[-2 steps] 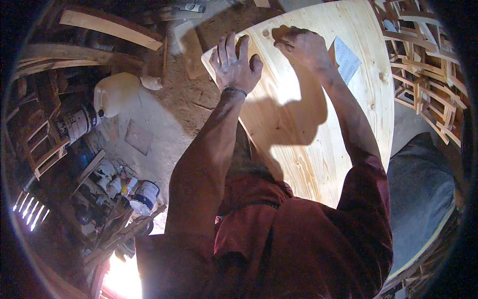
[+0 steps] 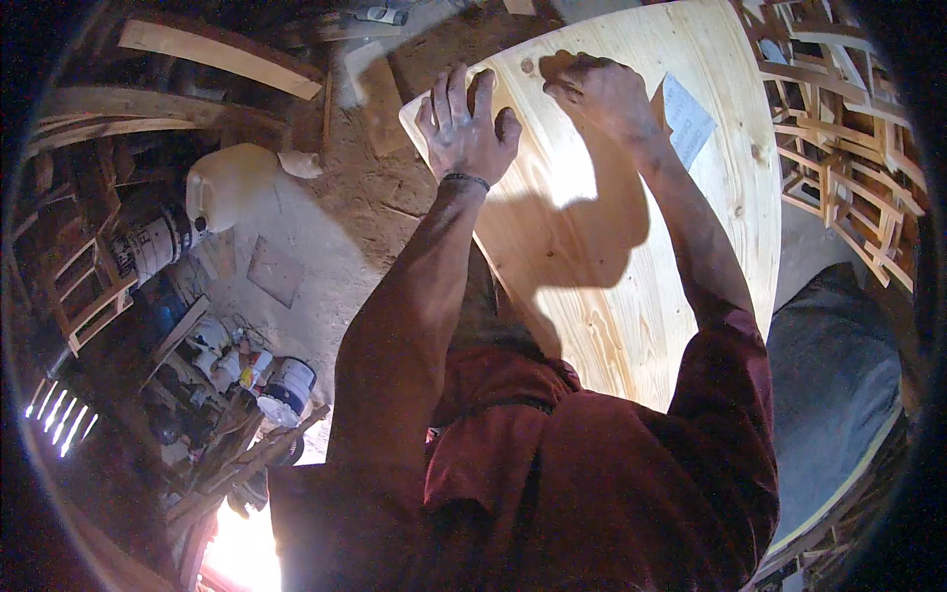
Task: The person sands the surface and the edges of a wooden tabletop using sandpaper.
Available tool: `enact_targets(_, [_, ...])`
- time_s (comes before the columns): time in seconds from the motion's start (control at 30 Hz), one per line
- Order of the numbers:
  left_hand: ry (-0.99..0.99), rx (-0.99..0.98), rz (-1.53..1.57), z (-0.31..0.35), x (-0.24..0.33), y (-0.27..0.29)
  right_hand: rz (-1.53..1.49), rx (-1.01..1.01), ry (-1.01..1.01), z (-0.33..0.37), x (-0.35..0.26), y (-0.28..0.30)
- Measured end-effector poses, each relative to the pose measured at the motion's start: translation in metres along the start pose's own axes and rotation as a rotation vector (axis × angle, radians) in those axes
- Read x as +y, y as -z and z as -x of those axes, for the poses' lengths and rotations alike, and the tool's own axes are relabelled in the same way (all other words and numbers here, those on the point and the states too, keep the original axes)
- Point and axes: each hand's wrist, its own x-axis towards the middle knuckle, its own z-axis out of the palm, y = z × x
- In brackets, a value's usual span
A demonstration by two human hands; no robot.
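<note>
A pale wooden panel (image 2: 725, 227) with knots and visible grain lies before me, lit by a bright patch and crossed by the shadows of my arms. My left hand (image 2: 466, 133) rests spread on its far left corner, fingers apart and a dark band round the wrist. To the right, near the panel's far edge, my right hand (image 2: 612, 97) is curled down against the wood. Its fingers are bent under and in shadow, so whatever they hold is hidden. Close to my right wrist is a white printed paper sheet (image 2: 688, 120) on the panel.
Stacked wooden frames (image 2: 838, 148) stand at the right, above a dark grey cloth-like cover (image 2: 834, 385). On the left are a whitish plastic jerrycan (image 2: 232, 187), a labelled bucket (image 2: 156, 245), a smaller tub (image 2: 288, 385) and loose planks (image 2: 217, 57).
</note>
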Motion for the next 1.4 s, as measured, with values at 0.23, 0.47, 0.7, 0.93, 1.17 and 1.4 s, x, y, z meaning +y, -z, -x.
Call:
enact_targets(0.23, [-0.003,-0.001,-0.004,0.001,-0.002,-0.002,-0.082,0.019,-0.004,-0.004,-0.004,0.002])
enact_targets(0.47, [0.014,-0.016,-0.009,0.001,-0.001,0.0,-0.105,0.043,0.043,-0.002,-0.005,0.008])
enact_targets(0.7, [-0.007,0.008,-0.005,0.002,-0.002,-0.004,-0.091,0.14,0.068,0.003,-0.005,-0.001])
enact_targets(0.93, [-0.006,0.005,-0.029,0.001,-0.002,-0.001,-0.043,0.231,0.107,0.009,-0.015,0.003])
enact_targets(1.17, [-0.015,0.008,0.007,-0.001,-0.002,0.0,-0.05,0.312,0.149,0.011,-0.017,0.001])
enact_targets(1.4, [-0.017,0.029,-0.012,0.0,-0.001,-0.001,0.038,0.349,0.157,0.013,-0.021,-0.012])
